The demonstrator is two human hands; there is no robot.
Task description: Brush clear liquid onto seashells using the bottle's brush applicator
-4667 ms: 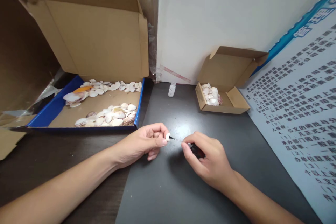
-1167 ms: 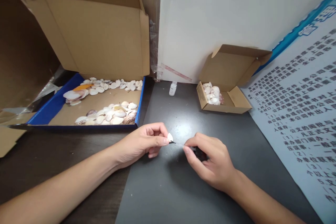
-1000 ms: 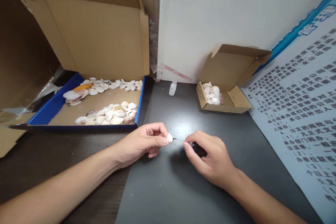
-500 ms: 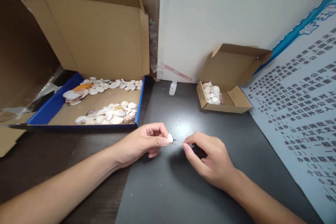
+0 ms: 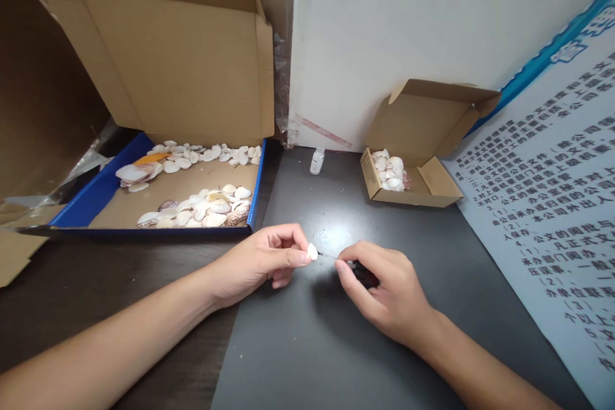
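Note:
Between the thumb and forefinger of my left hand (image 5: 278, 259) is a small white seashell (image 5: 312, 252), its edge facing right. My right hand (image 5: 384, 285) is closed around the dark cap of a thin applicator brush (image 5: 327, 255). The pale stem juts left from the fingertips and its dark tip is at or very near the shell's right edge; I cannot tell if they touch. Most of the cap is hidden in the palm. Beyond the hands, a small uncapped white bottle (image 5: 317, 161) stands upright on the dark grey mat (image 5: 288, 346).
A large blue-sided cardboard box (image 5: 257, 189), lid raised, holds seashells in rows at left. A smaller open carton (image 5: 410, 197) with white shells stands back right. Behind is a white panel (image 5: 384, 19); a printed sheet (image 5: 542, 230) slopes along the right.
Both hands stay almost in place. The brush tip has shifted very slightly against the shell's edge; the view has moved a touch.

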